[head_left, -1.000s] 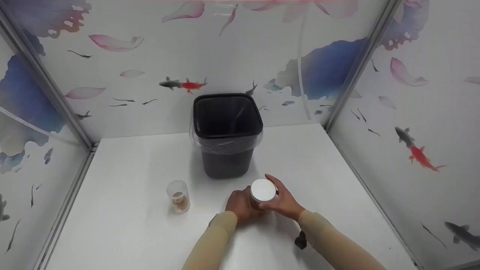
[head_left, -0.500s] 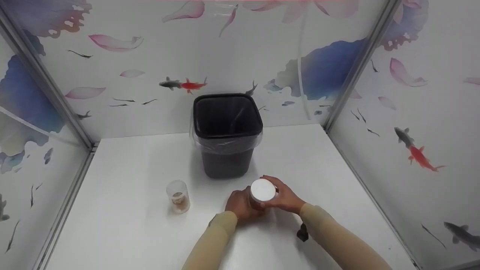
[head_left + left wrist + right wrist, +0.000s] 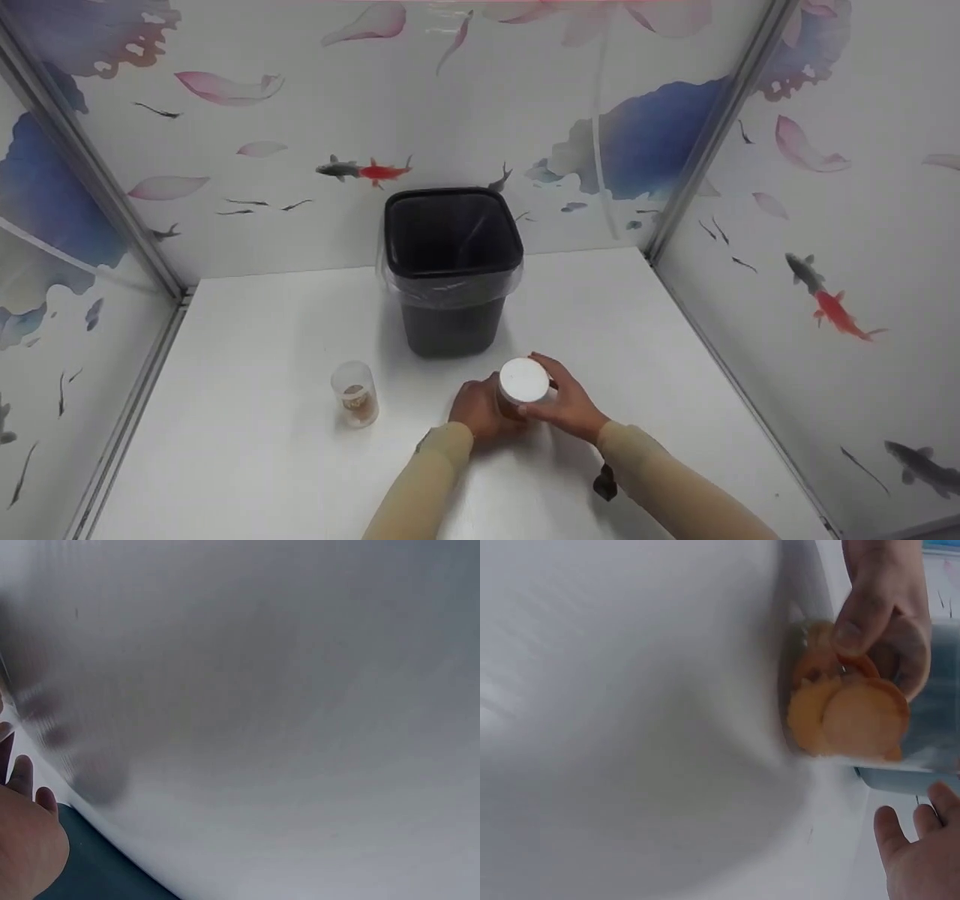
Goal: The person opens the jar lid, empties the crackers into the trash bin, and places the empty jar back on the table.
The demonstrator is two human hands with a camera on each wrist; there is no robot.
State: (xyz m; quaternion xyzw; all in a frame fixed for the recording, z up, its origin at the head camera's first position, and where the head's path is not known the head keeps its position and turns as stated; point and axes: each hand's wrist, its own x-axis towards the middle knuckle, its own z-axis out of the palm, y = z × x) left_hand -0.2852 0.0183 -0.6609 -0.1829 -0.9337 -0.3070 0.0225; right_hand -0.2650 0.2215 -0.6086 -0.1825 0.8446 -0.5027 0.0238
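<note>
A clear jar [image 3: 795, 701] with a white lid [image 3: 524, 380] stands in front of the bin; orange round pieces [image 3: 866, 718] show through its wall. My left hand [image 3: 478, 409] grips the body low on its left side, with the thumb across the wall in the right wrist view. My right hand [image 3: 568, 403] holds the lid from the right, thumb at the near edge and fingers round the far edge. In the left wrist view only part of a hand [image 3: 26, 836] shows at the lower left, and the jar is mostly out of sight.
Behind the jar stands a black bin [image 3: 454, 322] lined with a clear bag. A clear cup-like container [image 3: 355, 394] with brown print is on the left of the white table [image 3: 247, 465]. Printed panels [image 3: 480, 97] wall in the back and sides.
My right hand turned slightly round the lid, then came back close to where it was a second ago. My left hand and the jar have stayed in place.
</note>
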